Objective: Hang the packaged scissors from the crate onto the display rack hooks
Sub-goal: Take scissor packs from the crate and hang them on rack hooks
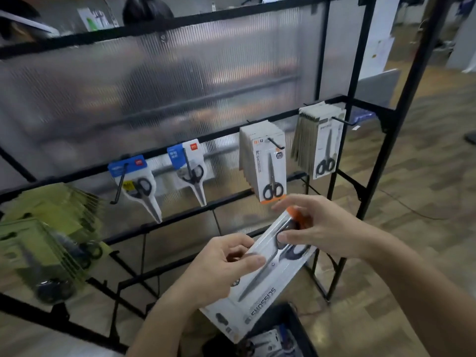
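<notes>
A tall black metal display rack (358,104) backed by ribbed translucent plastic carries rows of packaged scissors on its hooks, among them a stack of white-and-orange packs (265,163). Below, at the bottom edge, sits a dark plastic crate (296,328) with more packs inside. In front of the rack, a long white card pack of black-handled scissors (268,276) is held tilted; the left hand (219,264) has its grip closed on the middle, the right hand (319,228) pinches the orange end.
</notes>
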A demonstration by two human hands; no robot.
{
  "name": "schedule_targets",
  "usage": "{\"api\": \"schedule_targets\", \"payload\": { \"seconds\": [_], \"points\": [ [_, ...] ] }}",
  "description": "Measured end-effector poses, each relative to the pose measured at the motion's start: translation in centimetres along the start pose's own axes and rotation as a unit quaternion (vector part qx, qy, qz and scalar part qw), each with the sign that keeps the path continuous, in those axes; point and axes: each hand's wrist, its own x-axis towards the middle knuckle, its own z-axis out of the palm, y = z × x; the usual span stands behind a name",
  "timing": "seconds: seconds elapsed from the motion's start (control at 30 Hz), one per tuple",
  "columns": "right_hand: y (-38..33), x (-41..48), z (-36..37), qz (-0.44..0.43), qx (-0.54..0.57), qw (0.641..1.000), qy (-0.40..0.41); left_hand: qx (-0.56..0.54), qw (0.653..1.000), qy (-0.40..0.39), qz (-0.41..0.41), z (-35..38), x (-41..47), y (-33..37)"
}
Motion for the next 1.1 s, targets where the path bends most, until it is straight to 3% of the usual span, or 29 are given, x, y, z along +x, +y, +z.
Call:
{"api": "schedule_targets", "payload": {
  "seconds": [0.07, 0.13, 0.23, 0.33, 0.43, 0.57, 0.77, 0.87, 1.0, 1.1],
  "points": [
    [1.3, 0.5, -1.7, -0.005, 0.057, 0.998, 0.014, 0.065, 0.997, 0.037, 0.001, -0.3, 1.4, 0.8],
    [3.8, 0.9, -3.3, 0.004, 0.11, 0.991, 0.07, 0.106, 0.986, 0.128, 0.01, -0.9, 2.8, 1.4],
    [8.3, 1.3, -5.3, 0.05, 0.251, 0.955, 0.15, 0.03, 0.956, 0.289, 0.04, -0.7, 5.0, 1.9],
    [12.7, 2.2, -6.4, 0.075, 0.395, 0.907, 0.122, -0.012, 0.921, 0.387, 0.039, 1.1, 7.5, 2.2],
    [14.4, 3.4, -6.7, 0.08, 0.503, 0.855, 0.102, 0.072, 0.913, 0.402, 0.019, 3.5, 9.3, 2.5],
    [14.6, 4.3, -5.9, 0.074, 0.506, 0.858, 0.053, 0.139, 0.914, 0.38, -0.042, 7.0, 10.3, 2.4],
    [15.3, 4.4, -4.1, 0.066, 0.536, 0.839, 0.068, 0.202, 0.899, 0.377, -0.097, 9.5, 10.6, 2.5],
    [15.4, 4.1, -3.4, 0.102, 0.551, 0.822, 0.095, 0.232, 0.887, 0.382, -0.118, 10.0, 10.7, 2.9],
    [14.9, 5.2, -3.4, 0.127, 0.528, 0.833, 0.106, 0.245, 0.881, 0.383, -0.134, 10.5, 10.9, 2.8],
    [15.2, 7.6, -3.2, 0.133, 0.457, 0.872, 0.11, 0.25, 0.878, 0.379, -0.152, 10.8, 10.8, 2.5]
  ]
}}
